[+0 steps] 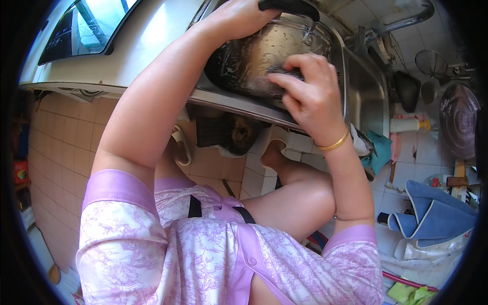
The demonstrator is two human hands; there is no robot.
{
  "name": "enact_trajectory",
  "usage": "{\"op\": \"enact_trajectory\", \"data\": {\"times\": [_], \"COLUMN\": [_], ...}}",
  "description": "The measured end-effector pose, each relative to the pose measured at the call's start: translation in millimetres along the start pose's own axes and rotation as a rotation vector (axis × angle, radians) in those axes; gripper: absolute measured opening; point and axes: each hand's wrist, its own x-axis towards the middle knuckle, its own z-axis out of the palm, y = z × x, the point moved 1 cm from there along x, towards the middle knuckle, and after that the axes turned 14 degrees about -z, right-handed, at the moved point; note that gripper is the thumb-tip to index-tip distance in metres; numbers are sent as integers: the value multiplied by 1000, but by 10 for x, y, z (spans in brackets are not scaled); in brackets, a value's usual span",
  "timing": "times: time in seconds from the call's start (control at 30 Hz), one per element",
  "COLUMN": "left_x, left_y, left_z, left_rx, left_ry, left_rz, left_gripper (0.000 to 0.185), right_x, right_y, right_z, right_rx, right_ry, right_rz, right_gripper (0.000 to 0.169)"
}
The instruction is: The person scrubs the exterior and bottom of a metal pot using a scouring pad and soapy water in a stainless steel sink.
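A wet stainless-steel pot (pixel 251 57) rests tilted on its side in a sink basin (pixel 221 85), its lower wall dark and streaked with suds. My left hand (pixel 244 17) is at the top of the pot, gripping it by the black handle (pixel 291 7); part of its fingers is hidden there. Pinched in the fingers of my right hand (pixel 314 87) is a dark scouring pad (pixel 280 69), pressed against the pot's side. The pad is blurred and partly covered by the fingers.
A second basin (pixel 366 95) adjoins on the right, under a metal faucet pipe (pixel 411 21). The white counter (pixel 152 42) holds a black glass-topped appliance (pixel 84 30). Teal cloth (pixel 379 150) hangs near the sink's edge. A spray bottle (pixel 406 125) and blue cloth (pixel 438 217) are at right.
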Motion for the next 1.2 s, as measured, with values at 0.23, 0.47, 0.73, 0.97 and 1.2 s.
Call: {"op": "enact_trajectory", "data": {"times": [0.23,0.47,0.73,0.97,1.2], "left_x": [17,35,30,20,46], "left_y": [44,-5,-13,-23,-45], "left_z": [91,80,56,118,62], "left_rx": [6,-16,-41,-9,-18], "left_ry": [56,21,3,60,-37], "left_rz": [44,52,44,90,21], "left_gripper": [33,33,34,35,34], "right_x": [-307,-215,36,-254,107], "right_y": [98,135,-73,26,-114], "right_z": [-101,-108,111,-115,164], "right_rx": [31,24,-37,-52,-90], "right_ry": [38,33,-29,-27,-47], "right_rz": [62,50,-39,83,-67], "right_gripper": [41,37,33,35,36]}}
